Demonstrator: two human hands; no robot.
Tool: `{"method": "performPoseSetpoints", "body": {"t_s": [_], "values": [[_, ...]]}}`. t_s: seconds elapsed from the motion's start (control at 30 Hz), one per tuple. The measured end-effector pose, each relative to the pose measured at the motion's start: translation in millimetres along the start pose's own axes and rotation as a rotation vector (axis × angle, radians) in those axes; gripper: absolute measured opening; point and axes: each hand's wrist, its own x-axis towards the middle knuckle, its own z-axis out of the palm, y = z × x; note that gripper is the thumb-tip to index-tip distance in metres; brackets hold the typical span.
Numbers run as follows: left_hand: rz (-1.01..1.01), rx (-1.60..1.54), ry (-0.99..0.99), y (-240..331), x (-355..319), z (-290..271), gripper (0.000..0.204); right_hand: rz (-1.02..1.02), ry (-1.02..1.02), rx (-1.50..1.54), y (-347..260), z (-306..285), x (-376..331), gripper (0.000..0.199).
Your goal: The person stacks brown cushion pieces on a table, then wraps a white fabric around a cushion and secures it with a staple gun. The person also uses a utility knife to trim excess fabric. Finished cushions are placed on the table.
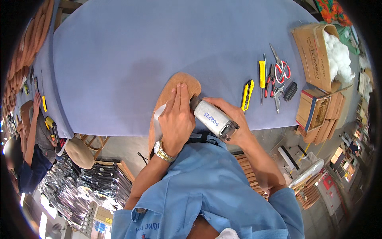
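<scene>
A long brown padded piece (169, 88) with a rounded far end lies at the table's near edge, its lower part reaching down past that edge. My left hand (175, 119) rests on it with fingers stretched out flat, a watch at the wrist. A pale strip (158, 124) runs along the piece's left side, partly under that hand. My right hand (235, 116) is wrapped round an air staple gun (213, 118) with a silver cylindrical body. The gun's dark front end sits beside the padded piece's right edge; its tip and grip are hidden.
The blue-covered table (111, 51) spreads ahead. To the right lie a yellow utility knife (247, 95), a yellow-handled screwdriver (262, 73), red-handled pliers (269, 79) and scissors (281, 71). Beyond stands a cardboard box (314, 55) with white stuffing. A co-worker's arm (34, 119) shows far left.
</scene>
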Motion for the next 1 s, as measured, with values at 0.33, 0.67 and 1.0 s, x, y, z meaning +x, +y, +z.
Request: {"method": "performPoseSetpoints", "body": {"t_s": [0.33, 0.67, 1.0], "values": [[0.031, 0.026, 0.169, 0.1, -6.3, 3.3, 0.055, -0.094, 0.267, -0.012, 13.8, 18.6, -58.5, 0.064], [-0.063, 0.005, 0.214, -2.3, -11.5, 2.6, 0.051, -0.07, 0.479, -0.512, 150.9, 29.9, -79.5, 0.065], [0.06, -0.234, 0.28, 2.8, -19.6, -40.0, 0.065, 0.338, 0.721, -0.557, 190.8, -33.9, -32.9, 0.054]]}}
